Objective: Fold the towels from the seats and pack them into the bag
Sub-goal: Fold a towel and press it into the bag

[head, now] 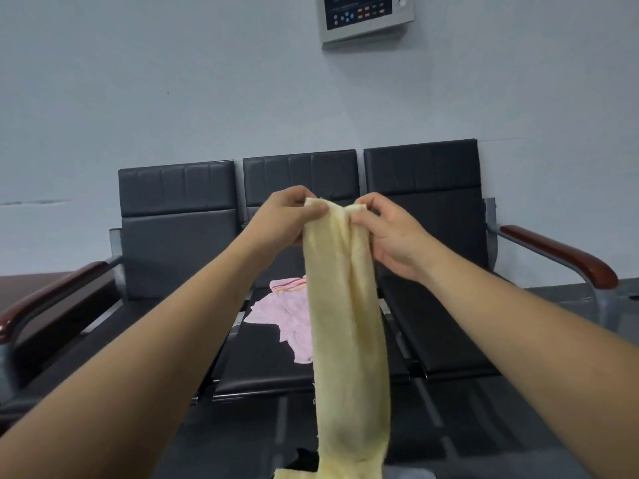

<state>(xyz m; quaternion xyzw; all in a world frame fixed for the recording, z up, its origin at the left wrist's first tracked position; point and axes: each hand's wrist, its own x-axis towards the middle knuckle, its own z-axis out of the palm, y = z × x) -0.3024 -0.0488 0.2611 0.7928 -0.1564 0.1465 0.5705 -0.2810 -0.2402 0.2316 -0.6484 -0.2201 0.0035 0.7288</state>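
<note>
A pale yellow towel (345, 333) hangs lengthwise in front of me, held up by its top edge. My left hand (287, 216) pinches the top left corner and my right hand (390, 233) pinches the top right corner, the two hands close together. The towel's lower end reaches the bottom of the view. Behind it a pink towel (287, 312) with striped edging lies crumpled on the middle black seat (262, 361). No bag is in view.
A row of three black padded seats stands against a pale wall, with brown armrests at the left (52, 299) and right (563, 254) ends. A control panel (366, 19) is mounted on the wall above. Dark floor lies below.
</note>
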